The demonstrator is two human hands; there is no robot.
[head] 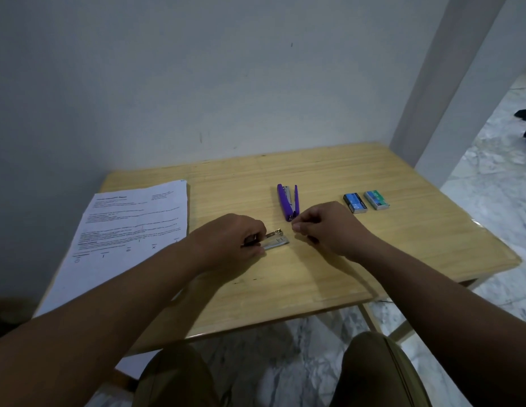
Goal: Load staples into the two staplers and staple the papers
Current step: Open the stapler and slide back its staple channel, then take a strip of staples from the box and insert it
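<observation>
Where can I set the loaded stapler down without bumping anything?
Bare wood lies between the papers and the purple stapler, also along the table's near edge. It is crowded around the hands, left and right, and the staple boxes.

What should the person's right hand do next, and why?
Probably bring the right hand, whose fingertips look pinched together, across to the silver stapler that the left hand grips; whether it holds staples is too small to tell.
</observation>
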